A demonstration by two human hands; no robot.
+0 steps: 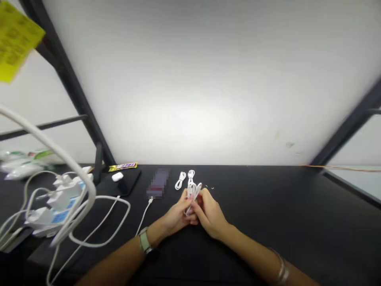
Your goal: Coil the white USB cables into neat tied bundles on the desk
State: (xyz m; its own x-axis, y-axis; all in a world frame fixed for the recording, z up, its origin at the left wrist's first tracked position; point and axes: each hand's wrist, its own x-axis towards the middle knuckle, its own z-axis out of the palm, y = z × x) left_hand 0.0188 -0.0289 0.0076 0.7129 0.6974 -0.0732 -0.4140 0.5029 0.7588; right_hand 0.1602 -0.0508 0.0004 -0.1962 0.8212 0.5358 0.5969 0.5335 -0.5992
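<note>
A folded white cable [193, 191] is held between my two hands above the black table. My left hand [178, 212] grips it from the left, thumb on the bundle. My right hand [210, 212] closes on the same cable from the right, thumb and fingers at its middle. Just beyond my fingers, a coiled white cable [180, 180] lies on the table, and another white cable bundle [191, 174] sits beside it, partly behind the held one. Two tiny white scraps [210, 187] lie to the right of them.
A phone [158, 182] with a charging cable lies left of the bundles. Further left are a dark tablet-like slab [127, 183] bearing a white earbud case [118, 176], a yellow snack wrapper [123, 167] and a power strip [61, 204] with plugs. A thick white cable [68, 159] arches nearby.
</note>
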